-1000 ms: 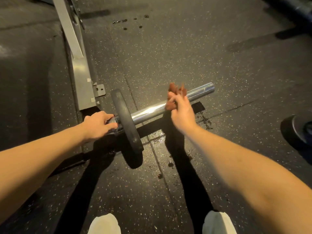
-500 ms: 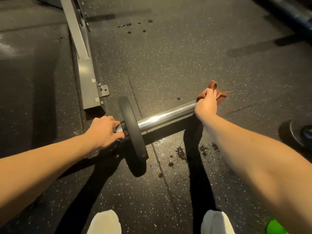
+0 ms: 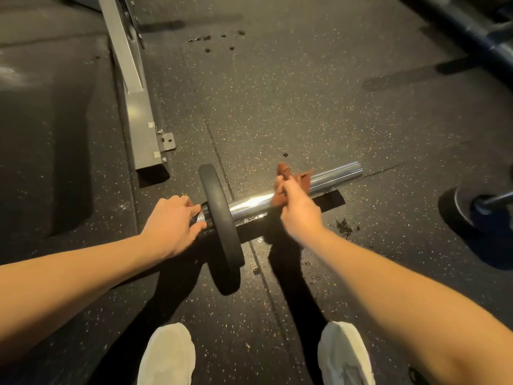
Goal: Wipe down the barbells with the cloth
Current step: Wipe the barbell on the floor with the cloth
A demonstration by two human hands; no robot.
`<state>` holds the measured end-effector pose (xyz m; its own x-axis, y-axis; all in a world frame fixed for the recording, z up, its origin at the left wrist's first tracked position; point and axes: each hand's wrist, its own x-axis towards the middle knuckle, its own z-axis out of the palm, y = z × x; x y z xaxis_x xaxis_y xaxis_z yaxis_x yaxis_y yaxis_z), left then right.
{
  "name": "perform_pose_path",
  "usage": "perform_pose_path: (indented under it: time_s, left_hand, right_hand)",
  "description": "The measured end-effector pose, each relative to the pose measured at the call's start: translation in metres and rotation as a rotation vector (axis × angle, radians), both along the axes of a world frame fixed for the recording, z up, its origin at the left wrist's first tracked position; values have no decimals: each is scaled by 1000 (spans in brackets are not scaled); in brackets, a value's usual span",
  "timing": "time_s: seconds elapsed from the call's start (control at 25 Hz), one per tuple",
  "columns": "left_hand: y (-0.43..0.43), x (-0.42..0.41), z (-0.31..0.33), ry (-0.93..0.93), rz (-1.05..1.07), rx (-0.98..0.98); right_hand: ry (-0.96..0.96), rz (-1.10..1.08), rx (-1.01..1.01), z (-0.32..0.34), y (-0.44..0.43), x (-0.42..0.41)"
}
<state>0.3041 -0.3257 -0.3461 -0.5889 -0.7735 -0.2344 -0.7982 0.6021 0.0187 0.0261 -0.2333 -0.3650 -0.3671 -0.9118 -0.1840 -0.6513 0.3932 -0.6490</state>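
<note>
A barbell lies low over the dark speckled floor, its chrome sleeve (image 3: 336, 175) pointing up to the right. A thin black plate (image 3: 220, 220) sits on the sleeve near its inner end. My left hand (image 3: 172, 223) grips the bar just left of the plate. My right hand (image 3: 298, 209) holds a reddish-brown cloth (image 3: 291, 173) wrapped round the middle of the sleeve, between the plate and the bare sleeve tip. The rest of the bar runs out of sight under my left arm.
A grey metal rack leg (image 3: 138, 112) with a bolted foot bracket stands behind the plate on the left. Another barbell end with a dark plate (image 3: 469, 209) lies at the right edge. Dark tubing (image 3: 472, 31) crosses the top right. Wet spots mark the floor by my white shoes (image 3: 344, 357).
My right hand slid the cloth from mid-sleeve out to the tip and now back toward the plate, baring the sleeve end again. My left hand has kept its grip beside the plate.
</note>
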Motion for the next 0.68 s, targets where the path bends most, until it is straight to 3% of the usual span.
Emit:
perform_pose_path:
  time_s: [0.2,0.32,0.48,0.6,0.68]
  left_hand:
    - [17,-2,5,35,-6,-13]
    - [28,0,7,44,-41,-30]
    - [42,5,5,126,-38,10]
    - [55,12,0,131,-55,25]
    - [63,14,-2,122,-28,63]
  right_hand:
    - [226,-274,165,18,-11,-41]
    - [275,-168,153,17,-3,8]
    - [184,96,82,15,28,66]
    - [122,241,116,17,51,49]
    - [136,188,189,16,62,13]
